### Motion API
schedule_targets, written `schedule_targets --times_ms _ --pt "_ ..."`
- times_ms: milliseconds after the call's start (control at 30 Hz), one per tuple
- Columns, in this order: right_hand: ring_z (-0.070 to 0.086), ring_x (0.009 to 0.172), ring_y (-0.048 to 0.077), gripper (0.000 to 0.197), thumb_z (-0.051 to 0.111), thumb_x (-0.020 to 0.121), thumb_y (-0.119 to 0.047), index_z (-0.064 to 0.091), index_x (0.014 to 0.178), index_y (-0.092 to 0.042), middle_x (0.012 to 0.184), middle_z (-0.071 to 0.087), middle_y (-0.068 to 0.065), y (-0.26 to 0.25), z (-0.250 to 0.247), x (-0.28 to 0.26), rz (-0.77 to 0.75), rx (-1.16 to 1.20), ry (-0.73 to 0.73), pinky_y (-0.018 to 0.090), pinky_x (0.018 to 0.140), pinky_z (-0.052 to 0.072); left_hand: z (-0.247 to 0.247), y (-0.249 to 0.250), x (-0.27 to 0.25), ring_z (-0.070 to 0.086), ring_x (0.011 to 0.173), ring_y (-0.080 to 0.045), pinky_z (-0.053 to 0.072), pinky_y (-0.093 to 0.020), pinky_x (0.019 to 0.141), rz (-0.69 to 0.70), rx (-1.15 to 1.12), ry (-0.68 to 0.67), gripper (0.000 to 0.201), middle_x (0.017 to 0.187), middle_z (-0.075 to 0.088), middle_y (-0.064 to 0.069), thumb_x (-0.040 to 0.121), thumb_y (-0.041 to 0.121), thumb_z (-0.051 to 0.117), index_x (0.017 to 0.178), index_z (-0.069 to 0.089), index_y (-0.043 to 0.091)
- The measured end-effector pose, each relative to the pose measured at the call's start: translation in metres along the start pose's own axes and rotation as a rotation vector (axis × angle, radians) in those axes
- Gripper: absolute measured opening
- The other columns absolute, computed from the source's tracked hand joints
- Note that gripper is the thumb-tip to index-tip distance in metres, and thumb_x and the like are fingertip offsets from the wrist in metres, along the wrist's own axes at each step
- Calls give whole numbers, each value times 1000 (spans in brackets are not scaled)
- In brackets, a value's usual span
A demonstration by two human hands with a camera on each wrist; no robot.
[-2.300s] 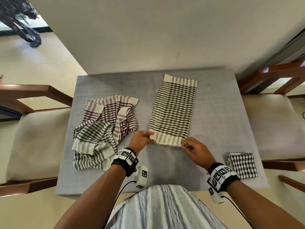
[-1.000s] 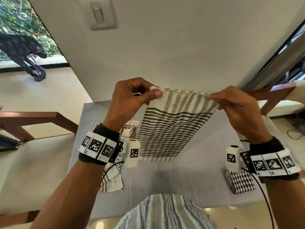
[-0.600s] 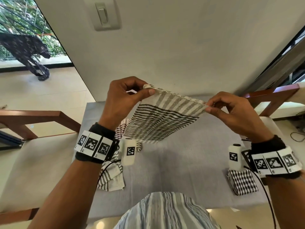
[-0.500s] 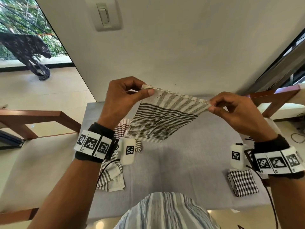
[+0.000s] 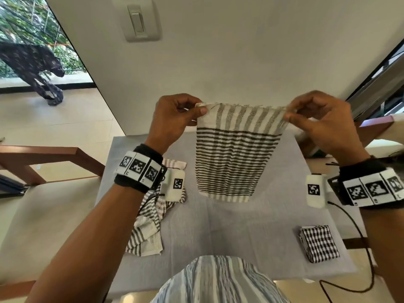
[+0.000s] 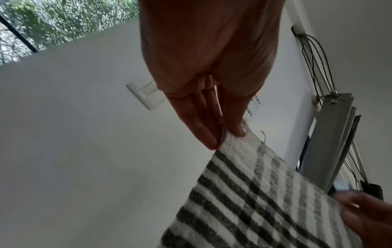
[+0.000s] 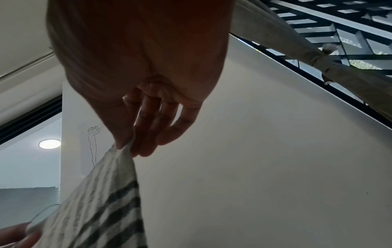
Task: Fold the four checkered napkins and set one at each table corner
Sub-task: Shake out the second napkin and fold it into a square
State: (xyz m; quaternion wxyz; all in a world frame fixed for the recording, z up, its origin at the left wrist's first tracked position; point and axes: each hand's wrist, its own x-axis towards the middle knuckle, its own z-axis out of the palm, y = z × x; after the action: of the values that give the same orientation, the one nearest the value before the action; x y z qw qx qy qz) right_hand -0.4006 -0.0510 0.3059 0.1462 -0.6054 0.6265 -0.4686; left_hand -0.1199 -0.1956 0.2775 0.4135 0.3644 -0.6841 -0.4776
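A white napkin with dark stripes (image 5: 234, 154) hangs in the air above the grey table (image 5: 229, 228), stretched between both hands. My left hand (image 5: 175, 119) pinches its top left corner, thumb against fingers (image 6: 220, 134). My right hand (image 5: 319, 121) pinches the top right corner (image 7: 127, 147). The napkin's lower edge hangs just above the tabletop. A folded black-and-white checkered napkin (image 5: 319, 242) lies at the table's near right corner. Unfolded striped napkins (image 5: 150, 215) lie in a crumpled pile on the left, partly hidden by my left wrist.
Wooden chairs with pale cushions stand left (image 5: 43, 158) and right (image 5: 371, 127) of the table. A white wall with a light switch (image 5: 140, 20) rises behind it. A cable (image 5: 358, 248) trails from my right wristband over the table's right edge.
The napkin lay flat on the table 2.3 s ago; both hands have lifted it by one short edge. In the last half second it swung from slanting away to hanging straight down.
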Motion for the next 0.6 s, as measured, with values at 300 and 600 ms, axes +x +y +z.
schedule_targets --times_ms 300,600 --pt "60 80 -3 16 65 90 -22 74 101 -14 95 71 -3 28 -5 70 -41 -307 91 18 83 49 23 -6 59 72 74 -21 57 -32 62 -84 28 -17 21 86 76 -10 82 21 79 94 72 5" --pt "62 85 2 7 63 94 -12 67 100 -11 96 68 -1 41 -2 31 36 -151 14 14 80 48 23 -15 26 71 81 -26 62 -35 71 -49 -39 -92 9 90 72 -18 84 13 77 90 72 9"
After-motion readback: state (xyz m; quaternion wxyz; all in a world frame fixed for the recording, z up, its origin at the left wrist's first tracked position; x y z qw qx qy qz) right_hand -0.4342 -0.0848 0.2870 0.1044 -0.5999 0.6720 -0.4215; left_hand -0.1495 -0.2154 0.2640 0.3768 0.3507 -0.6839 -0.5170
